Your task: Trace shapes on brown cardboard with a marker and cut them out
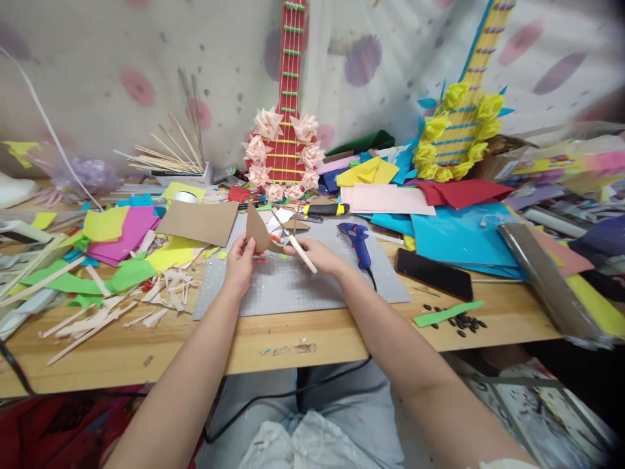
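Note:
My left hand (240, 266) pinches a brown teardrop-shaped piece of card (256, 229), held upright above the grey cutting mat (273, 301). Close beside it, my right hand (315, 253) is closed on a pale, straight stick (303, 254) that slants down toward me. Small thin bits and a touch of orange show between the two hands, too small to make out. A tool with a yellow and black handle (326, 209) lies just behind them. On the mat to the right rests a blue glue gun (356, 241), its cord running off the table's front.
Behind stand a red paper guitar (288, 146) with pink flowers and a yellow one (456, 133). Brown card (198, 222) and paper scraps (166, 293) lie left. A phone (433, 273), black beads (463, 322) and blue sheets (463, 238) are on the right.

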Demonstrator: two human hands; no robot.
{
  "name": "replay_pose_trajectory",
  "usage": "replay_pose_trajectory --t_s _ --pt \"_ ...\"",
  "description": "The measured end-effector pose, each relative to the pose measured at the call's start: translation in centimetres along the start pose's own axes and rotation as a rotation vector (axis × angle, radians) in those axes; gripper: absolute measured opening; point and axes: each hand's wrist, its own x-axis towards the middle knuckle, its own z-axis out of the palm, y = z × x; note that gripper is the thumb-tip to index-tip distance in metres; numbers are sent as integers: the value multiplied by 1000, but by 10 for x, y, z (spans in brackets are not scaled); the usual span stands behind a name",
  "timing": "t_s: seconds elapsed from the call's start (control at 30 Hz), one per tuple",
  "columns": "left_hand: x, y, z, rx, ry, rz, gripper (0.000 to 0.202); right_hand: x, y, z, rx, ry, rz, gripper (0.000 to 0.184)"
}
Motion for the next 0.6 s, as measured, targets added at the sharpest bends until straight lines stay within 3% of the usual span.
replay_pose_trajectory --t_s 0.2,0.4,0.6 --pt "1 2 -3 70 55 100 42 -25 -8 -25 58 -258 23 46" --pt "0 1 1 27 45 73 31 -26 -8 -12 -42 -231 49 48" --pt "-5 2 4 25 12 -4 30 -18 -5 -5 46 -258 55 48"
